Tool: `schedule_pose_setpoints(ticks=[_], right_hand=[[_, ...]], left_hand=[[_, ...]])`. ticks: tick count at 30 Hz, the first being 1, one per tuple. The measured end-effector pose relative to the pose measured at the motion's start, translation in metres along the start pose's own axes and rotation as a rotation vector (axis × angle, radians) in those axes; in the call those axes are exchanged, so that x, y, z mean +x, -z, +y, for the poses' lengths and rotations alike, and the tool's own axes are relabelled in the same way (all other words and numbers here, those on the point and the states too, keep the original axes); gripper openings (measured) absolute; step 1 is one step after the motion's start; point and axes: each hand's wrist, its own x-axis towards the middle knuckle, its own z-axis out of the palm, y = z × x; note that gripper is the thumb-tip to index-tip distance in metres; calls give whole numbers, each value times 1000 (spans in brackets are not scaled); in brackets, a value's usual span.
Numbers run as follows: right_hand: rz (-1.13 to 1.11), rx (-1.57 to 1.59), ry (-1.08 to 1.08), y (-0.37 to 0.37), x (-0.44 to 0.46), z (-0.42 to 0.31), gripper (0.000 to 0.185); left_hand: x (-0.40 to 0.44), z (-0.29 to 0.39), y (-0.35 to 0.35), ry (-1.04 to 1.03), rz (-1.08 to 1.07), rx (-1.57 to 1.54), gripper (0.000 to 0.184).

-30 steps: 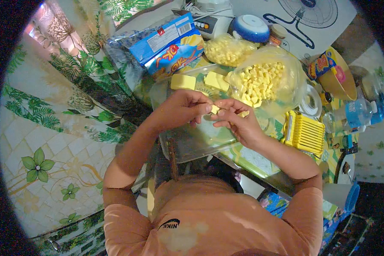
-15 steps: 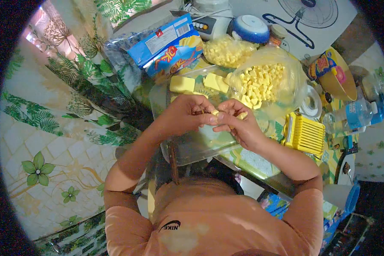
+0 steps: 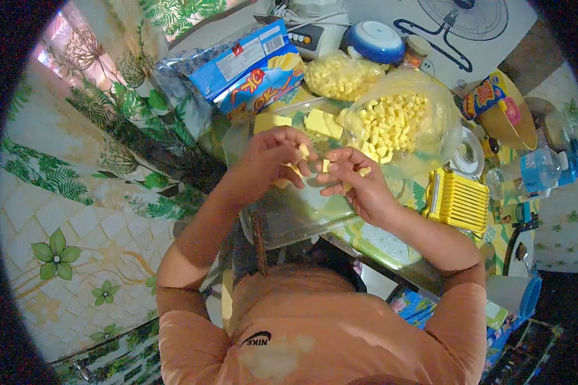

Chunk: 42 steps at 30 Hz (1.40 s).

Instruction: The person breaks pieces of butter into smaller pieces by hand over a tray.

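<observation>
Over the middle of the clear tray (image 3: pixel 289 224), two small bits of yellow food are being held up: a yellow piece (image 3: pixel 303 151) and, just to its right, a yellow cube (image 3: pixel 327 166). The left hand (image 3: pixel 273 163) is pinching the yellow piece near its fingertips, its other fingers loosely curling. The right hand (image 3: pixel 361 186) is closing its thumb and finger on the yellow cube, and more yellow is showing between its other fingers. The hands are facing each other, a narrow gap lying between them.

Toward the tray's far side, just beyond the hands, a left block (image 3: pixel 273 121) and a right block (image 3: pixel 324 124) of the same yellow food are lying side by side. An open bag (image 3: pixel 440 122) of cut cubes is resting at the tray's far right corner, and a second bag (image 3: pixel 343 76) is sitting beyond the tray.

A blue packet (image 3: pixel 257 74) is leaning beyond the tray's far left side. Farther past the tray, a blue and white bowl (image 3: pixel 376 43) is standing beside a jar (image 3: pixel 418 52). Right of the tray, a yellow slotted rack (image 3: pixel 459 201) is lying on the table (image 3: pixel 379 242), with a plastic bottle (image 3: pixel 526 172) lying farther right.
</observation>
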Motion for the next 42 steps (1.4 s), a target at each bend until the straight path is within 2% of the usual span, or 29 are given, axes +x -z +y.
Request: schedule_pose_setpoints(ticks=[1, 3, 5, 9, 12, 15, 21, 24, 27, 30, 32, 37, 42], right_hand=[[9, -9, 19, -1, 0, 1, 20], [29, -39, 40, -2, 0, 2, 20], [55, -83, 39, -1, 1, 3, 19], [33, -100, 50, -3, -1, 2, 16], [-10, -146, 58, -1, -1, 4, 16], [-21, -185, 58, 1, -1, 4, 17], [13, -195, 97, -2, -3, 4, 24], [44, -148, 75, -5, -4, 0, 27], [19, -173, 51, -2, -4, -2, 33], [-14, -243, 61, -6, -7, -3, 31], [-11, -271, 19, -2, -5, 5, 26], [-40, -322, 81, -2, -2, 4, 34], [-53, -138, 139, 1, 1, 15, 41]], left_hand=[[1, 1, 1, -7, 20, -79, 18], [0, 9, 1, 142, 73, -356, 19], [1, 6, 3, 150, 17, -242, 21], [-2, 11, -5, 350, 9, -46, 28], [-2, 14, -12, 327, -77, 72, 30], [0, 9, -15, 326, -68, 68, 28], [8, -3, -10, 259, -90, -45, 24], [20, 4, -9, 122, -34, 33, 22], [33, 41, -29, 37, 35, 163, 19], [60, 40, -46, -312, -96, 495, 17], [79, 41, -66, -354, -105, 642, 18], [144, 36, -90, -499, -182, 996, 27], [168, 36, -91, -456, -217, 951, 31]])
